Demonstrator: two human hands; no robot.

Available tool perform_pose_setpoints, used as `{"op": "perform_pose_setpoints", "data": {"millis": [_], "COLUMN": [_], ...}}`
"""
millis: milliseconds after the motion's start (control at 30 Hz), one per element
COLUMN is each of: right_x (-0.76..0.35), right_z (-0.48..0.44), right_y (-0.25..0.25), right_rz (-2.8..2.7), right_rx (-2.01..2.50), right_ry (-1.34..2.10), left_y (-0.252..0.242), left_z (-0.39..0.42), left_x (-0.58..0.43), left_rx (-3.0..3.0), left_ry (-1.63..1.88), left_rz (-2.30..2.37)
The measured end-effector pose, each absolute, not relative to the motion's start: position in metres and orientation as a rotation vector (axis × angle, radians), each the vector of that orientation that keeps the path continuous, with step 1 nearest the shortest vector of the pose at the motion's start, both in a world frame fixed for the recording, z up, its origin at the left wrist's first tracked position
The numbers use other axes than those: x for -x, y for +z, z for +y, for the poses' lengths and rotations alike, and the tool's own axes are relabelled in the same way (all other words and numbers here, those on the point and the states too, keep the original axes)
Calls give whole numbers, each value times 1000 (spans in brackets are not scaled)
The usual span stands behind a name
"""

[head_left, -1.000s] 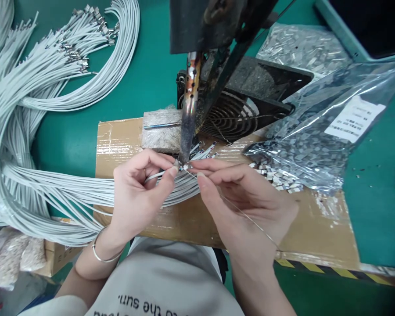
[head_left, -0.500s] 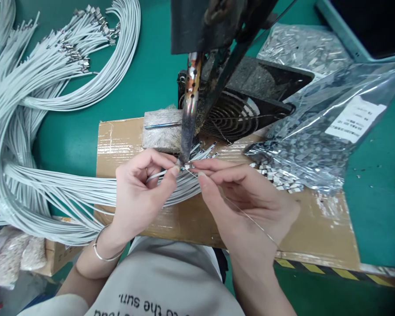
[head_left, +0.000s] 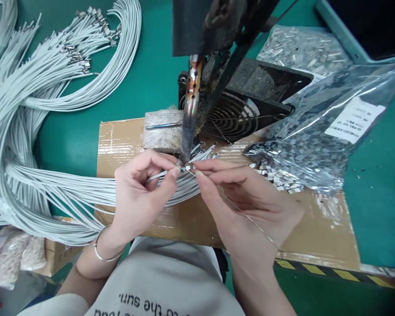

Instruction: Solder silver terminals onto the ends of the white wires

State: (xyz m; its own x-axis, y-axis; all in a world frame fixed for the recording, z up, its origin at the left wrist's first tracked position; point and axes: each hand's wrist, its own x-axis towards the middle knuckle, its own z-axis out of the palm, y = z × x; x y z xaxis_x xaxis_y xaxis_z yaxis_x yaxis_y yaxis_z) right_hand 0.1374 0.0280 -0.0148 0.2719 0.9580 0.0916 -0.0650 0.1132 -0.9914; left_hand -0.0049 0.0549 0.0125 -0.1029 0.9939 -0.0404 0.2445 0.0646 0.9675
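Observation:
Under the tip of a soldering iron (head_left: 190,109), my left hand (head_left: 145,193) pinches a white cable (head_left: 155,177) near its end. My right hand (head_left: 246,197) is closed on a thin strand of solder wire (head_left: 250,219), which runs back across the palm toward the wrist. The wire's front end reaches the cable end below the iron's tip. A small metal connector piece (head_left: 188,167) shows between the fingertips of both hands. Fingers and the tip partly hide the joint itself. Below, a bundle of white cables (head_left: 181,193) lies on the cardboard sheet (head_left: 118,140).
Behind the iron stands a black fan (head_left: 233,116). A wrapped block (head_left: 161,136) carries a thin metal rod. Loose metal pieces (head_left: 283,177) spill by a clear bag (head_left: 316,145) at right. Bundled cables (head_left: 16,114) fill the left side.
Both hands stay almost in place. My right thumb has shifted slightly left, toward the cable end, along with the solder wire.

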Motion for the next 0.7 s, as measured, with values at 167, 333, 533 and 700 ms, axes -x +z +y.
{"op": "perform_pose_setpoints", "data": {"millis": [167,333,533,700], "right_x": [-136,-136,-138,-136], "right_z": [28,29,28,25], "right_y": [-15,-17,-20,-20], "right_rz": [-1018,-1043,-1046,-1018], "right_rx": [1236,1212,1221,1206], "right_ry": [930,943,955,989], "left_y": [11,11,10,10], "left_z": [53,53,55,52], "left_x": [6,7,5,5], "left_rx": [-1330,-1332,-1314,-1289], "left_ry": [1127,1119,1087,1058], "left_rz": [1466,1469,1483,1477]}}
